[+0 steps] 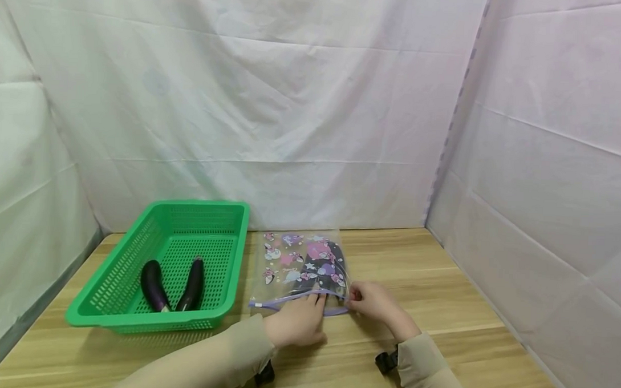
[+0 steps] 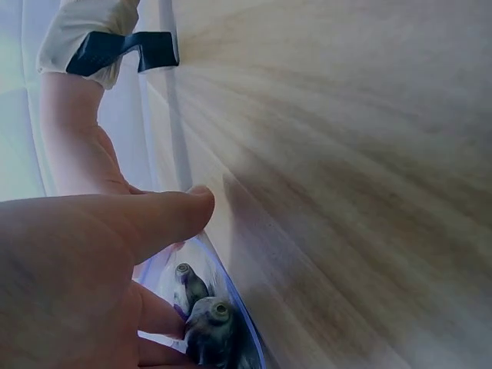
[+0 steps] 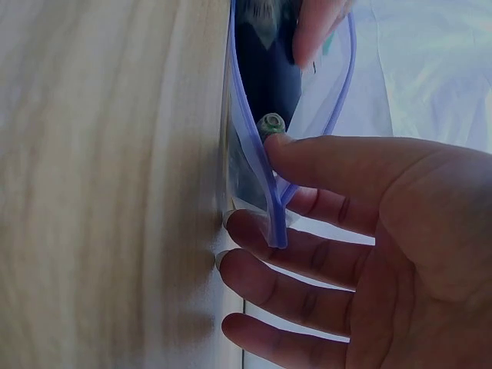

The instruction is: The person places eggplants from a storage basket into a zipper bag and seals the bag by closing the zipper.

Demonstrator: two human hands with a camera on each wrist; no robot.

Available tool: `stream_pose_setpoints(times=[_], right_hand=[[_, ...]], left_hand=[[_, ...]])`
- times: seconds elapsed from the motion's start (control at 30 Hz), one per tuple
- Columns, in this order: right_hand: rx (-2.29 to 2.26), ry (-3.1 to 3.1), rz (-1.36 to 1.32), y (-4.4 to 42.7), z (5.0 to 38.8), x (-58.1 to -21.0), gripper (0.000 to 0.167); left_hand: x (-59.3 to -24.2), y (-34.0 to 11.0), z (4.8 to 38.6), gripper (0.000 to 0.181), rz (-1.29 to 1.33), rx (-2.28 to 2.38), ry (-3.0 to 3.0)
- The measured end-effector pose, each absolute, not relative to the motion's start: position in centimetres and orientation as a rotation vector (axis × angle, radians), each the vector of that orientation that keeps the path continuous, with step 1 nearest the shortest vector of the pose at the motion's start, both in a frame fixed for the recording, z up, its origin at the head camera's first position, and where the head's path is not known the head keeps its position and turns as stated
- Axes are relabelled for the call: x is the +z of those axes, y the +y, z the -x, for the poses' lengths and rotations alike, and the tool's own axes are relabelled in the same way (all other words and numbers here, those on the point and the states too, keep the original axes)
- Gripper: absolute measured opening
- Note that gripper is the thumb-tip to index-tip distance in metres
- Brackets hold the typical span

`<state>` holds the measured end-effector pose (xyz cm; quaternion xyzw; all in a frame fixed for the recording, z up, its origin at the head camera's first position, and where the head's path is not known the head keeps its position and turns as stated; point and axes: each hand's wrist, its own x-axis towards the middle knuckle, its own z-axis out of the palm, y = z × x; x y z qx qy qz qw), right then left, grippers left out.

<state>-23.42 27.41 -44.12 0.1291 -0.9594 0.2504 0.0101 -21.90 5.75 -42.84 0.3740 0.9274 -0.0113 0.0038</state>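
A clear zip bag (image 1: pixel 279 260) with a cartoon print and purple zip edges lies flat on the table, its mouth facing me and parted. Dark eggplants (image 2: pixel 211 332) are inside, two stem ends showing at the mouth in the left wrist view. My left hand (image 1: pixel 298 321) reaches into the mouth, its fingers extended against an eggplant and the thumb straight outside. At the mouth's right corner, my right hand (image 1: pixel 372 302) holds the bag's edge between thumb and fingers. In the right wrist view the thumb (image 3: pixel 323 157) lies by an eggplant stem.
To the left stands a green plastic basket (image 1: pixel 75 312) holding two eggplants (image 1: pixel 154 285). White sheeting (image 1: pixel 313 103) hangs behind the wooden table (image 1: pixel 416 260) and along both sides. A black strap mount (image 1: pixel 387 362) sits at my right wrist.
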Motion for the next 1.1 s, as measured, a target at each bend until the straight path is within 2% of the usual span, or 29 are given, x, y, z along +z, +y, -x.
stream_pose_setpoints(times=[0.57, 0.8, 1.1], right_hand=[[0.812, -2.988, -0.433, 27.5, 23.6, -44.1, 0.021], [0.800, -2.985, -0.428, 27.6, 23.9, -44.1, 0.021], [0.878, -2.959, -0.469, 28.2, 23.7, -44.5, 0.022]], left_hand=[[-43.0, 6.9, 23.4, 0.088, -1.136, -0.044, 2.975], [-43.0, 6.9, 23.7, 0.077, -1.123, 0.052, 2.948], [-41.6, 5.4, 20.9, 0.091, -1.104, 0.030, 2.798]])
